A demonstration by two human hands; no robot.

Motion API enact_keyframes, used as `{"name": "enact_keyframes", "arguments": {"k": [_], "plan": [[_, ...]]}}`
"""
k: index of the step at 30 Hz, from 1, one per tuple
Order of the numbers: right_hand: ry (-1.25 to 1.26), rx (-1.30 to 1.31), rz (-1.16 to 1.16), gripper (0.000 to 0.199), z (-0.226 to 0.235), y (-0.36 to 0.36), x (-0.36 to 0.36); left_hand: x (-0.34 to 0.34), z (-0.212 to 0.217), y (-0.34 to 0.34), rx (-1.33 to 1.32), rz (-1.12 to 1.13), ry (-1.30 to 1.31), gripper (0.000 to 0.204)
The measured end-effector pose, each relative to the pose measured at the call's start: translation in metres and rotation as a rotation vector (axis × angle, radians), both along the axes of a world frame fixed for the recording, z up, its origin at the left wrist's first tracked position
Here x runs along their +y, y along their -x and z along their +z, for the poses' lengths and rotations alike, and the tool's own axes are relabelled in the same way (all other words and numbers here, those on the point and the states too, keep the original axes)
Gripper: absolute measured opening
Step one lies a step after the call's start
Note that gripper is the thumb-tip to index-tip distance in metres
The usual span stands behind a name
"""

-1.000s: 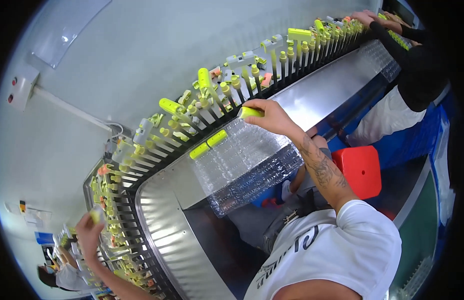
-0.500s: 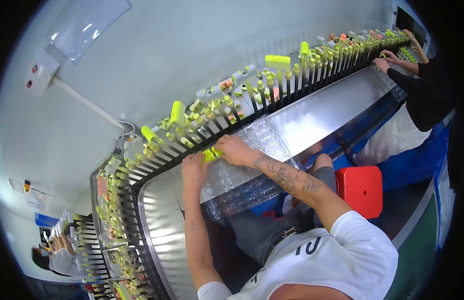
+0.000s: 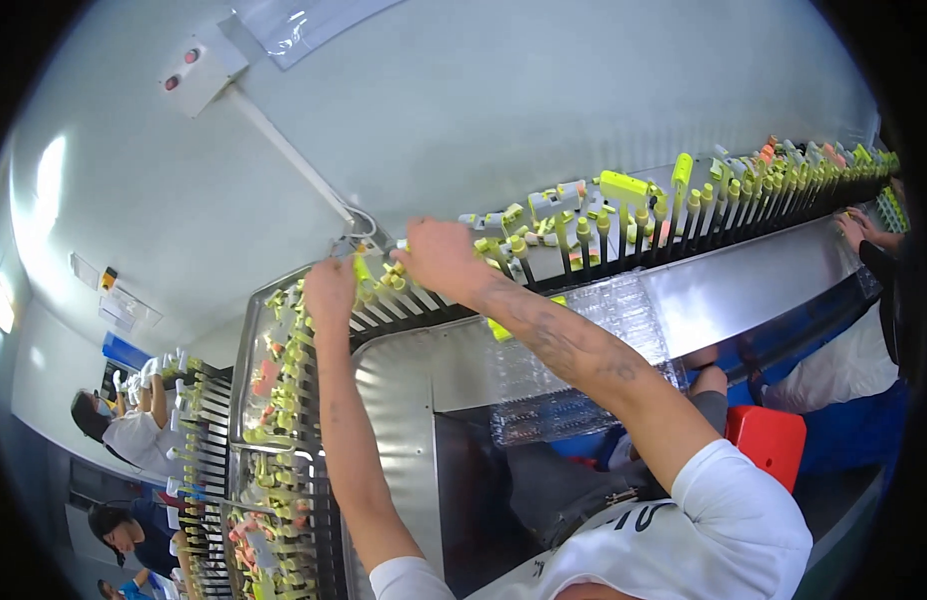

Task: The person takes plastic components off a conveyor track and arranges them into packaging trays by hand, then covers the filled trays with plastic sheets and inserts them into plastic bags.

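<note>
Both my hands reach over the rack of upright black rods [image 3: 429, 302] below the wall. My left hand [image 3: 331, 292] has its fingers closed at a yellow-green plastic part [image 3: 363, 268] by the rod tops. Just to its right, my right hand [image 3: 442, 258] is curled above the rods; what it grips, if anything, is hidden behind its fingers. Under my right forearm, a yellow-green plastic piece [image 3: 500, 329] lies on the bubble wrap [image 3: 609, 320], partly covered by the arm.
Trays of small yellow-green, grey and pink parts [image 3: 274, 380] run along the left and behind the rods. A metal work surface [image 3: 714, 280] extends right toward a co-worker's hands [image 3: 864, 228]. A red stool [image 3: 769, 445] stands at my right. Other people sit at the far left.
My hands have left the yellow-green piece on the bubble wrap and moved up and forward to the rod tops. The view has turned left.
</note>
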State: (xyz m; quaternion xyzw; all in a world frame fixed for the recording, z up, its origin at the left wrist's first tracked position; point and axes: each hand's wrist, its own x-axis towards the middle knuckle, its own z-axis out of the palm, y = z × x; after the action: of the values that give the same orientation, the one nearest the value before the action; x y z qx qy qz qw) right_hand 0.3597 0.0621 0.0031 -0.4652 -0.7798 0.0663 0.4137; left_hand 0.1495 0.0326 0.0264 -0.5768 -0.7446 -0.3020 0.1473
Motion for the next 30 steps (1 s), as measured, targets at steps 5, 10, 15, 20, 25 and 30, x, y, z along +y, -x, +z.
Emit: {"name": "enact_keyframes", "arguments": {"k": [5, 10, 15, 20, 25, 30], "plan": [[-0.08, -0.265, 0.06, 0.012, -0.02, 0.077, 0.027, 0.045, -0.03, 0.036, 0.332, -0.017, 0.213, 0.032], [-0.002, -0.194, 0.131, 0.016, -0.013, 0.089, 0.054, 0.058, -0.012, 0.098, 0.279, -0.275, 0.396, 0.034], [0.224, 0.275, 0.352, 0.029, 0.064, 0.082, 0.064, 0.023, 0.007, 0.191, -0.064, -0.217, 0.277, 0.03], [-0.084, 0.357, 0.661, 0.045, 0.035, -0.025, 0.008, -0.05, -0.029, 0.135, -0.482, -0.402, -0.108, 0.042], [0.157, 0.17, 0.275, 0.044, -0.062, -0.144, -0.041, -0.077, -0.106, -0.054, -0.307, -0.595, -0.01, 0.047], [0.193, -0.006, 0.167, 0.04, -0.156, -0.17, -0.056, -0.049, -0.193, -0.136, -0.243, -0.65, 0.103, 0.05]]}}
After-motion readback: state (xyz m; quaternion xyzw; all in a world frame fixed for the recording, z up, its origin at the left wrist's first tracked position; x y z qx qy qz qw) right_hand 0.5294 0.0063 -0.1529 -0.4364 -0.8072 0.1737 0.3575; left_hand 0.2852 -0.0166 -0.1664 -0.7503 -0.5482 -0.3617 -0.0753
